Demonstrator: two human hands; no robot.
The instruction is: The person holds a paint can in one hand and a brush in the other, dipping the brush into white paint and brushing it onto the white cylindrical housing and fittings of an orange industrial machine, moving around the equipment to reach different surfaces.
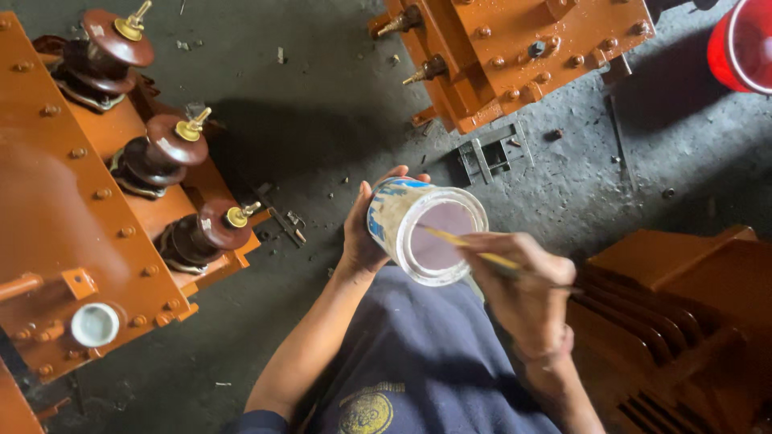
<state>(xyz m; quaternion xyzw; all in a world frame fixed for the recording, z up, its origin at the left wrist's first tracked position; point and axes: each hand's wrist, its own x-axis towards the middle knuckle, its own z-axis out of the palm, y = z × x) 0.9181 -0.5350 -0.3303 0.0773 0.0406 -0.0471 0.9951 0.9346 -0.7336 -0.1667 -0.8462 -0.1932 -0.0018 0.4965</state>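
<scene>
Left hand (363, 233) grips round paint-smeared tin (422, 229), frame centre; right hand (527, 293) pinches thin wooden brush handle (470, 243); glossy ribbed brown insulators (169, 153) on bolted orange metal casing (56, 217), left.

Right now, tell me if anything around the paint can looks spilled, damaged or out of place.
Nothing spilled. The paint can in the left hand is tilted and smeared outside, while the right hand dips a thin brush. Debris litters the floor.

Left hand (366, 233) cupped in a grip; right hand (527, 293) pinching, wrist bent.
</scene>
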